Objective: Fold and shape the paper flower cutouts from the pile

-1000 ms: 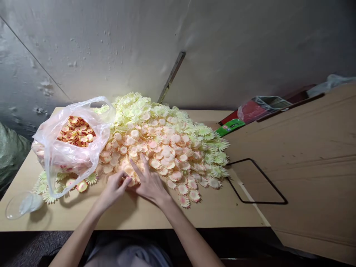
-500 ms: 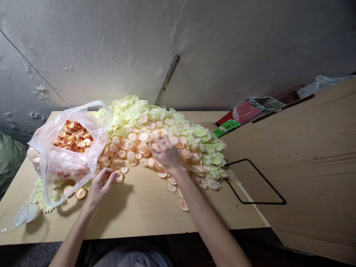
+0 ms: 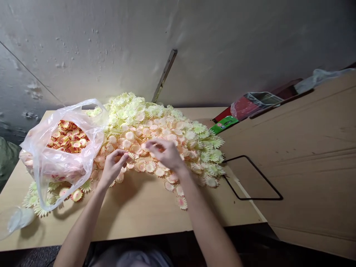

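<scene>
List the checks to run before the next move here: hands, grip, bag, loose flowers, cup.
1. Both hands in view: ok; left hand and right hand are at the near edge of the flower pile.
2. A flower held in either hand: cannot tell; too blurred.
3. Plastic bag open, mouth up: ok; red-and-yellow flowers show inside.
4. Loose flowers on the table: ok; none overhangs the near edge.
5. Clear cup fully on the table: cannot tell; cut off by the picture's edge.
</scene>
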Action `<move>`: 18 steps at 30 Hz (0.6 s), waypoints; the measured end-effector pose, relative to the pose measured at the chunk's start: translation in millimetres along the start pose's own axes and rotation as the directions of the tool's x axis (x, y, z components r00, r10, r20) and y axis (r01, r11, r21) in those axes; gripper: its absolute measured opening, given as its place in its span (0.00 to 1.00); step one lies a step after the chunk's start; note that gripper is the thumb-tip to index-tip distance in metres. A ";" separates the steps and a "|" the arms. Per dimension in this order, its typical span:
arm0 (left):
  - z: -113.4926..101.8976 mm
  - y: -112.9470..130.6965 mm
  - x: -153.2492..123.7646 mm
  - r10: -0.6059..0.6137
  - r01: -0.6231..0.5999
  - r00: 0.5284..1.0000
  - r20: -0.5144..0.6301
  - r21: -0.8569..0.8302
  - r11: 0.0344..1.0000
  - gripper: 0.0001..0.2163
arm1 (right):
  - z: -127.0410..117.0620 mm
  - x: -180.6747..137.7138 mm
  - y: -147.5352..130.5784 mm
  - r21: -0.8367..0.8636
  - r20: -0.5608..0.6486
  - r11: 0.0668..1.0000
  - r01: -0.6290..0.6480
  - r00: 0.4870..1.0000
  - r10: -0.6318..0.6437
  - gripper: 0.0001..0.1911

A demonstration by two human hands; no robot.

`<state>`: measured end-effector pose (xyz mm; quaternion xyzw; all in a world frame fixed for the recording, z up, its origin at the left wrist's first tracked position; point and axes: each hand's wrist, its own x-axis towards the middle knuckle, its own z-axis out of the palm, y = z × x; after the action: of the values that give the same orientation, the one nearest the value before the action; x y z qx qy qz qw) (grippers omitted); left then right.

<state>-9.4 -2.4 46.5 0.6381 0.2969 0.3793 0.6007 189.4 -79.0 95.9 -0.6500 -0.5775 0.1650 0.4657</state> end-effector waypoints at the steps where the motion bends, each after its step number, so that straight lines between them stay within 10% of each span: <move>1: 4.0 0.1 7.1 -0.012 0.012 1.000 -0.002 -0.047 0.999 0.13 | 15.3 -4.8 0.5 0.087 0.099 0.996 -0.025 0.995 0.016 0.19; 7: 8.3 -13.4 21.4 0.154 -0.149 0.988 -0.031 0.129 0.980 0.15 | 67.8 -16.3 30.1 0.496 0.004 0.855 -0.153 0.985 0.174 0.17; 11: 6.4 -27.6 15.4 0.311 -0.302 0.950 0.000 0.239 0.923 0.10 | 72.5 -20.0 40.3 0.513 0.011 0.843 -0.160 0.984 0.180 0.17; 18: 7.8 -28.7 9.6 0.243 -0.244 0.970 0.022 0.153 0.958 0.08 | 76.2 -23.9 41.3 0.559 0.047 0.809 -0.181 0.981 0.187 0.18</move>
<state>4.5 4.3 19.3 0.7150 0.2436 0.4250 0.4987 150.1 -64.9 16.3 -0.5383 -0.4358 0.3678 0.6205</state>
